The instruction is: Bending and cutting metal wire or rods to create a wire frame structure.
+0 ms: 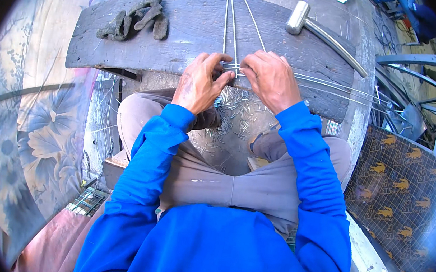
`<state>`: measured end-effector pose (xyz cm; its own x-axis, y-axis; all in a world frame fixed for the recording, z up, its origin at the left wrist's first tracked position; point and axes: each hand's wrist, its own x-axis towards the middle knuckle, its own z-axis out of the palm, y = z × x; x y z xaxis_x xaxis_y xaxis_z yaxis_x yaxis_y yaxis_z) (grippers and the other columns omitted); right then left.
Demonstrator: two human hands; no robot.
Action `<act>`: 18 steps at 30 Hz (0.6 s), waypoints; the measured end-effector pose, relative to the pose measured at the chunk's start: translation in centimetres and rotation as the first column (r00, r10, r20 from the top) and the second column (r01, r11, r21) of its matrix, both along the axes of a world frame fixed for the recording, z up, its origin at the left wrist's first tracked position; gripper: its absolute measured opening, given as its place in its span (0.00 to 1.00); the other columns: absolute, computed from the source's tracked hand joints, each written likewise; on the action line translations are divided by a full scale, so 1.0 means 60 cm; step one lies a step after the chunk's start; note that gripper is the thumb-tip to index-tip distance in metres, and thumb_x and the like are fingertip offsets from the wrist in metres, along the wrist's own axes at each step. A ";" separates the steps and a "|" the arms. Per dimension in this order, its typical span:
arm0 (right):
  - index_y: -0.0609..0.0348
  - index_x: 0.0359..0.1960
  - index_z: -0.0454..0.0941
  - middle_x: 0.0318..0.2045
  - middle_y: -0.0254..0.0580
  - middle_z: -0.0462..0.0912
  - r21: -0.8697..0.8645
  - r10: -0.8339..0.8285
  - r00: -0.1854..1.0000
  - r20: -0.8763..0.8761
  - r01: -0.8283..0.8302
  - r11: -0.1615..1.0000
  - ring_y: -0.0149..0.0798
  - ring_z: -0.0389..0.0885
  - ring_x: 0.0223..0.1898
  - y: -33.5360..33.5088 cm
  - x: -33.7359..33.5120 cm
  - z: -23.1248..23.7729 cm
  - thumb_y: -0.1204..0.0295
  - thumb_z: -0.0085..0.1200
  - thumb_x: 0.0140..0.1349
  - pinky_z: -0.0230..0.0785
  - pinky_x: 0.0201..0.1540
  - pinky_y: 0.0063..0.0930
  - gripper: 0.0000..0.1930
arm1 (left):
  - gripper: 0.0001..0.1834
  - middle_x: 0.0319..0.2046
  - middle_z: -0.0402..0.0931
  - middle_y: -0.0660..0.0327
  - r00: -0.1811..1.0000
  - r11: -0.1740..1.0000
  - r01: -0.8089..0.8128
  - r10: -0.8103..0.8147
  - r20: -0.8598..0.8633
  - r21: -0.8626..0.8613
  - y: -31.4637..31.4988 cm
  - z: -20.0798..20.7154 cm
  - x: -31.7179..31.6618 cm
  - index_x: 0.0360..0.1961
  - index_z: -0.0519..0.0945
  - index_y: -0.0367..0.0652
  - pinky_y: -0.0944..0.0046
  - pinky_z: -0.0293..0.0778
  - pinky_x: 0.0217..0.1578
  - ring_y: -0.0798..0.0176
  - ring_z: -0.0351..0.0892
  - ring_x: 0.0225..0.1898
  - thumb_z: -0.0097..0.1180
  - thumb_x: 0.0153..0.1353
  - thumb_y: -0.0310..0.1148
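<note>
- At the near edge of the worn wooden plank [197, 33] that serves as a bench, both hands meet over a bundle of thin steel wires [231, 66].
- The left hand [198, 83] is curled, thumb and fingers pinched on the wires where they cross; the right hand [271, 80] is likewise closed around the same crossing, fingertips tucked under. Neither hand is open.
- From that crossing, several wires run up and away across the plank, and more sweep off to the right past its end.
- The wires look light, springy and stiff for their thickness; the ends are likely sharp and the smooth metal could slip. The best hold seems to be right beside the crossing, where the strands lie together, rather than out on the whippy free lengths.
- A steel hammer [314, 26] lies on the plank up and right of the hands, head toward the middle, handle slanting right.
- A pair of grimy work gloves [134, 18] lies on the plank's left part, well apart from the hands.
- Below the plank, between the knees, short wire offcuts [236, 114] litter the ground.
- Right of the plank, a dark sheet with rows of small yellow printed emblems [403, 192]; left of it, a pale floral-patterned cloth [48, 134]. No readable labels show.
</note>
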<state>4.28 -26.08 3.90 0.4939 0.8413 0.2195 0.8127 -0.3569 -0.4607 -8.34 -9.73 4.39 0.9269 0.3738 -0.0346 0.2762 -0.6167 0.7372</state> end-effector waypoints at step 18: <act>0.57 0.40 0.82 0.37 0.43 0.82 0.058 -0.059 0.996 -0.069 0.063 0.996 0.52 0.83 0.43 -0.007 -0.013 0.002 0.73 0.63 0.65 0.73 0.46 0.47 0.05 | 0.25 0.36 0.76 0.54 0.991 0.988 0.136 -0.133 -0.032 0.079 0.006 0.006 0.008 0.61 0.84 0.56 0.52 0.77 0.42 0.50 0.78 0.38 0.71 0.63 0.44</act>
<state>3.50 -26.51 4.05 0.5592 0.7956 0.2331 0.7568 -0.3751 -0.5352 -7.83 -9.37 4.77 0.9681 0.2484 -0.0342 0.2052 -0.7068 0.6770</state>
